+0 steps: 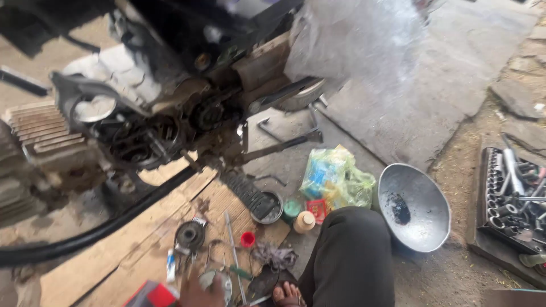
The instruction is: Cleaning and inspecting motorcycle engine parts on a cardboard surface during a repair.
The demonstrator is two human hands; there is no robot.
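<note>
A: Head view, looking down. What are the hands up to?

B: One hand (200, 291) shows at the bottom edge, only its upper part in frame. Which hand it is I cannot tell, nor how far its fingers are spread or whether they grip anything. It lies against a round grey metal part (219, 282) on the wooden board (114, 256).

A: What sits just beyond the fingers?

B: A thin metal rod (233, 250) runs up and away from them. Farther up the board lies a dark round clutch-like part (189, 235), and to the right of the rod a small red cap (247, 239). A white tube (170, 266) lies just left of the hand, a red box (151, 295) at the lower left corner.

A: And farther off?

B: Well above the hand stands the opened motorcycle engine (142, 133), its gears exposed. To the right of the fingers rests a bare foot (287, 294), then a knee in dark trousers (350, 256). Beyond that knee are a green plastic bag (335, 177) and a grey metal bowl (414, 206) with a black smear, and at the far right a tray of sockets (512, 196).
</note>
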